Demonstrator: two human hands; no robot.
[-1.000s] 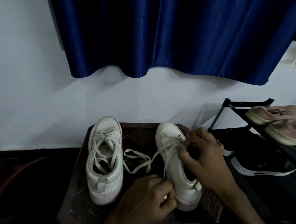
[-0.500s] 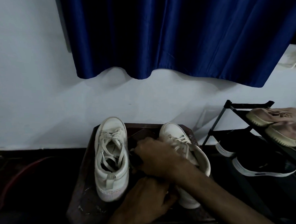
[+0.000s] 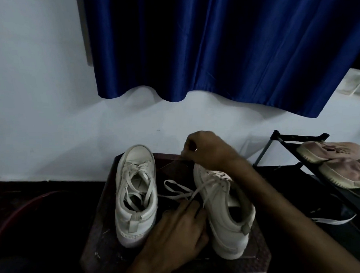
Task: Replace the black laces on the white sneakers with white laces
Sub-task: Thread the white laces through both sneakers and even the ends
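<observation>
**Supervisor:** Report the hands.

**Operator:** I see the right hand (image 3: 207, 153) at 12 o'clock of the desk (image 3: 101, 240), over the toe of the worked sneaker (image 3: 222, 213). Its fingers are curled, with thumb and forefinger pinching a pale tip, apparently an end of the white lace (image 3: 178, 196). The left hand (image 3: 180, 232) lies at 6 o'clock between the two shoes, fingers mostly straight and pointing to 12. Lace strands run from the eyelets to its fingertips, but I cannot tell whether it pinches them.

**Supervisor:** And beyond?

**Operator:** A slack loop of that lace lies on the desk between the shoes. The other sneaker (image 3: 136, 193) stands at 9 o'clock, toe to the wall (image 3: 37, 91), white-laced. At 3 o'clock a black shoe rack (image 3: 300, 138) holds pink shoes (image 3: 332, 153). A blue curtain (image 3: 211, 40) hangs at 12.
</observation>
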